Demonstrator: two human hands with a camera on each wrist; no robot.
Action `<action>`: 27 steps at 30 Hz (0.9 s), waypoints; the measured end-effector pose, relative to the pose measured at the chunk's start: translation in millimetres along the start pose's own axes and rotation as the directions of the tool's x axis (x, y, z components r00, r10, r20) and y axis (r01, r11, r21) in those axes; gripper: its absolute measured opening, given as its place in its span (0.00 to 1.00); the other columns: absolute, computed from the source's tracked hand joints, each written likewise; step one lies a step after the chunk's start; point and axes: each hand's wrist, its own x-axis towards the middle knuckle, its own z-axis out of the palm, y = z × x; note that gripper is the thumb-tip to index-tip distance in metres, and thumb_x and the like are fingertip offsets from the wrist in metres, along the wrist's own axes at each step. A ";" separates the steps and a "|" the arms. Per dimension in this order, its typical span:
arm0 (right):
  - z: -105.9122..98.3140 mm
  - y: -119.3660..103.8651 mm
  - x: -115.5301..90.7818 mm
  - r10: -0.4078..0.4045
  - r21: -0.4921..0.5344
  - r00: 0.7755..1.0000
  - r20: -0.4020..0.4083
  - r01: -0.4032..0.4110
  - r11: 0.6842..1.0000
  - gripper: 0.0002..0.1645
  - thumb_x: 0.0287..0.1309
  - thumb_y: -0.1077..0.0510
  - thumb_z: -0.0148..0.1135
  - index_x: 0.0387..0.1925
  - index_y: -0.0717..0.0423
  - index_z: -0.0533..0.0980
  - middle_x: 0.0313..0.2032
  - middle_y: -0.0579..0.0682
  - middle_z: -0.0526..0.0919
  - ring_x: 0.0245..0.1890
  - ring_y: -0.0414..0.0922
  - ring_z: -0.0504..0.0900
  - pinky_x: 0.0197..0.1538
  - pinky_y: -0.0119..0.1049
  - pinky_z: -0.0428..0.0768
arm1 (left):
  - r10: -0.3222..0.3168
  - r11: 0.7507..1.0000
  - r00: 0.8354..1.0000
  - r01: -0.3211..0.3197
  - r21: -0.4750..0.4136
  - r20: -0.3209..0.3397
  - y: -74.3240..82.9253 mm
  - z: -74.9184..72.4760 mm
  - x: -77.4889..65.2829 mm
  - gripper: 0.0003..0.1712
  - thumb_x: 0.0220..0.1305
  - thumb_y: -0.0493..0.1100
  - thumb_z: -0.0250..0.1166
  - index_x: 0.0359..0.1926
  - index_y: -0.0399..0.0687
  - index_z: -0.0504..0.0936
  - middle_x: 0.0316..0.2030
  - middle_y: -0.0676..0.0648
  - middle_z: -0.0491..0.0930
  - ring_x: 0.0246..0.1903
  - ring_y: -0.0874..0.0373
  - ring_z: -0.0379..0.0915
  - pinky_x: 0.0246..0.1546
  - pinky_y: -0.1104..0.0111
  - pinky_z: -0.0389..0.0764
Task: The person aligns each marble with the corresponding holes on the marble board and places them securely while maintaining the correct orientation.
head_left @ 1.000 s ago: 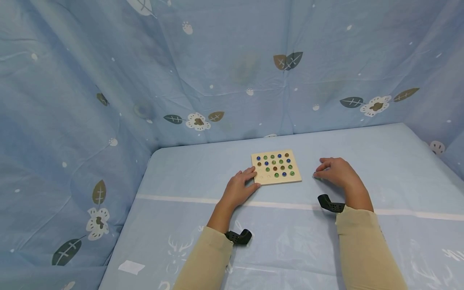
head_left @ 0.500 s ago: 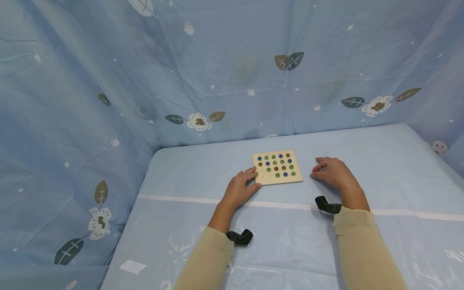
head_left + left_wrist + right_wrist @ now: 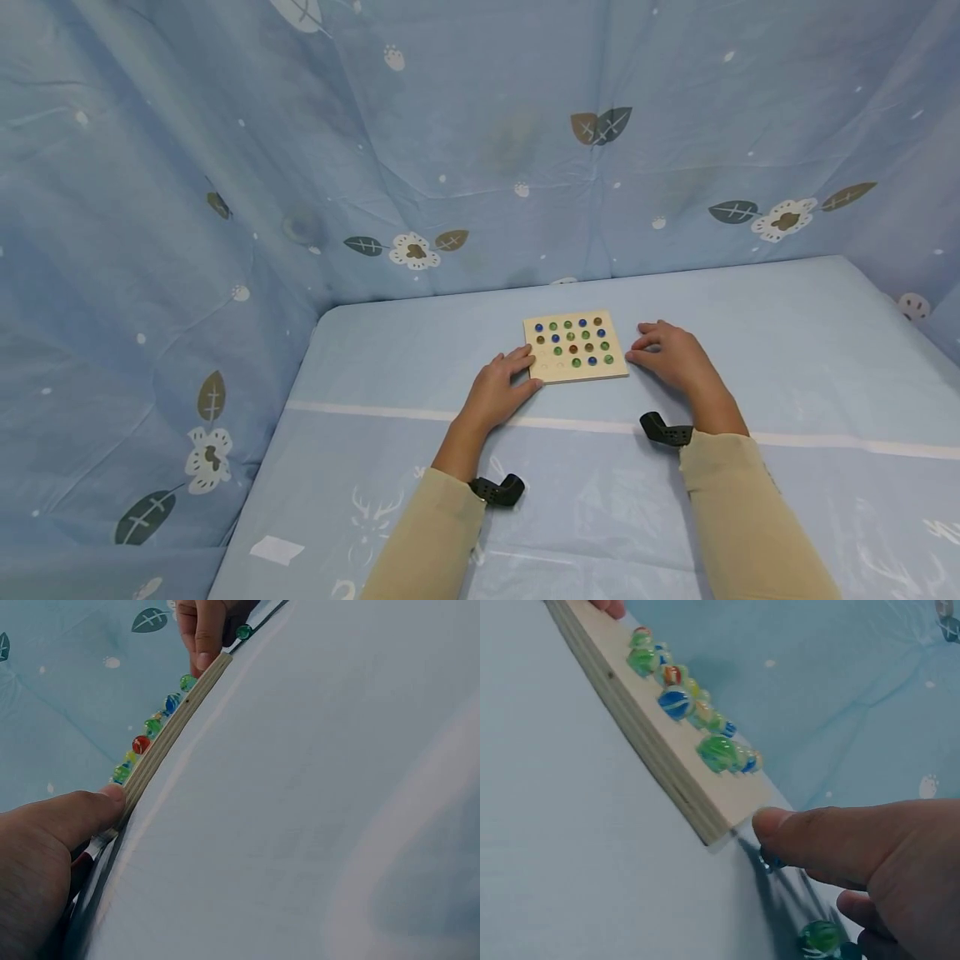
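Observation:
A pale wooden board (image 3: 617,369) lies on the table, with rows of green, blue, brown and red glass marbles (image 3: 676,703) in its hollows. Two bare hollows show at its front left. My left hand (image 3: 498,388) holds the board's left side, thumb at the near corner and fingertips at the left edge. Just off the board's right edge, my right hand (image 3: 672,357) has curled fingers and pinches a bluish marble (image 3: 769,859), mostly hidden by the thumb. A green marble (image 3: 821,936) shows under the same hand's fingers; whether it is held or rests on the table I cannot tell.
The table (image 3: 757,333) has a light blue cover with a white stripe across it. Patterned blue cloth (image 3: 480,167) hangs behind and at the sides. A white patch (image 3: 277,550) shows at the table's front left.
My right hand has moved left, from a gap away to close beside the board's right edge. The left hand keeps its hold, and the board stays in place.

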 end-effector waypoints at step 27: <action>-4.5 11.7 -0.9 -0.005 0.032 0.999 0.041 0.004 0.999 0.20 0.58 0.53 0.68 0.48 0.61 0.83 0.73 0.58 0.62 0.76 0.61 0.47 0.74 0.64 0.49 | -0.015 1.000 1.000 0.015 -0.002 0.009 1.1 -1.0 -0.6 0.32 0.65 0.56 0.65 0.68 0.55 0.73 0.72 0.60 0.63 0.73 0.42 0.55 0.72 0.48 0.60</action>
